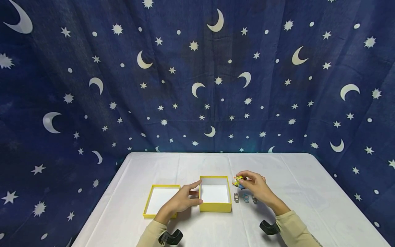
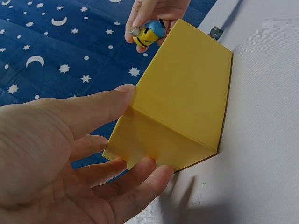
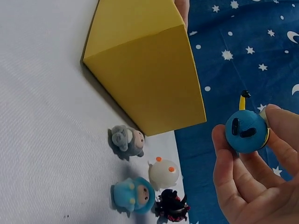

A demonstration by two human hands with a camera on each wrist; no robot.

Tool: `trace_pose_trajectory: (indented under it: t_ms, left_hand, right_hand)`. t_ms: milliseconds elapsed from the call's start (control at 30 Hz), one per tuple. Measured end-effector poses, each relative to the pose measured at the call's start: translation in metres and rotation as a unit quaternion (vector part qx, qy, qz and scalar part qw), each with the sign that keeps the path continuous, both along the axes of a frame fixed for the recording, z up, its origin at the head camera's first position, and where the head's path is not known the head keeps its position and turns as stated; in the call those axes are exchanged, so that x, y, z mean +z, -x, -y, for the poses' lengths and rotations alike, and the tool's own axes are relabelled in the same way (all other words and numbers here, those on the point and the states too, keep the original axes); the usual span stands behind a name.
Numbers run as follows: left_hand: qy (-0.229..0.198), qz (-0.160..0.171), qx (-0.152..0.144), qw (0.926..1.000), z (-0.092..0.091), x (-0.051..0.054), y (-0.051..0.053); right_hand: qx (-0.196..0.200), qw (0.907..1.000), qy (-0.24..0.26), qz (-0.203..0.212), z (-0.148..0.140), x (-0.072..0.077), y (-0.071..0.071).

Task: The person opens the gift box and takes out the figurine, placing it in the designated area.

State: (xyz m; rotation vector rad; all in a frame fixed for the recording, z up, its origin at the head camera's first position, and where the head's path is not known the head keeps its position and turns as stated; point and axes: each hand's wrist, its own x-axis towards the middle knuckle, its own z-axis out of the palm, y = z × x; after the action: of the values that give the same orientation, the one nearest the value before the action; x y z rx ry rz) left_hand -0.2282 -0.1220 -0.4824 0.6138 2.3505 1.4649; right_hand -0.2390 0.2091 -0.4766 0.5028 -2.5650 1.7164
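Note:
My right hand (image 1: pixel 254 185) holds a yellow and blue Minion figurine (image 1: pixel 239 181) between thumb and fingers, raised just right of a yellow box (image 1: pixel 215 207). In the right wrist view the blue underside of the Minion figurine (image 3: pixel 245 133), with its two black feet, faces the camera. The box stands upright with its top off and a white inside. My left hand (image 1: pixel 182 199) rests against the box's left side, thumb towards the near corner and fingers spread along the wall.
Left of the box lies its shallow yellow lid (image 1: pixel 160 199), white side up. On the right stand a grey figurine (image 3: pixel 126 140), a light blue hooded figurine (image 3: pixel 134 194), a white round figurine with orange feet (image 3: pixel 164 173) and a black-and-red figurine (image 3: pixel 172 205).

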Motion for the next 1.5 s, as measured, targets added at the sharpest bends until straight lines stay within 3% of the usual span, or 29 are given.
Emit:
trace_pose_trajectory:
  t_ms: [567, 833, 1500]
  left_hand:
    - [0.01, 0.009, 0.011, 0.9998, -0.001, -0.002, 0.001]
    - [0.012, 0.005, 0.009, 0.9999, -0.001, 0.0, 0.0]
    - [0.015, 0.0, 0.009, 0.9998, 0.0, 0.0, 0.0]
  right_hand:
    - [0.017, 0.9994, 0.03, -0.005, -0.01, -0.009, 0.001]
    - [0.015, 0.9994, 0.024, 0.018, -0.014, -0.012, 0.001]
    - [0.015, 0.9996, 0.025, 0.009, -0.024, -0.015, -0.001]
